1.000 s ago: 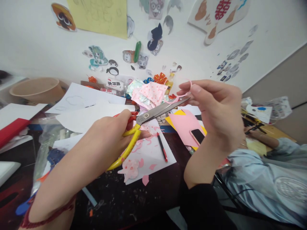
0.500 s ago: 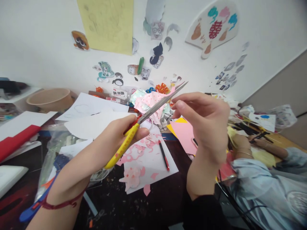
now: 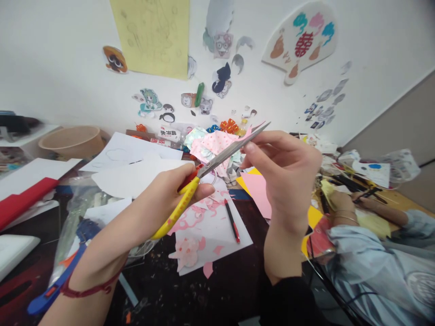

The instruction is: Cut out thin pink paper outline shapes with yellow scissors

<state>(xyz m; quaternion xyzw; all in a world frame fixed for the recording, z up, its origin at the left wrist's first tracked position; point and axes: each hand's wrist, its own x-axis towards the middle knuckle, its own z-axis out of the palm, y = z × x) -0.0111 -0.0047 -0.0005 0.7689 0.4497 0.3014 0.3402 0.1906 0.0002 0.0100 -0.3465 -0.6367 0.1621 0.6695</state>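
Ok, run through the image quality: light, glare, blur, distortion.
Head view: soft, fairly even light on the wall; scissors readable, blades grey without harsh glare; pencil lines on the yellow sheet too faint and soft to make out; the co-worker's sleeve looks stretched toward the right edge; top right corner darkened.

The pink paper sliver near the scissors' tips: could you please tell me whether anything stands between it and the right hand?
Yes: in the head view, the scissors' blades cross between the pink paper sliver and the right hand at its thumb. Whether its other fingers touch the sliver is hidden.
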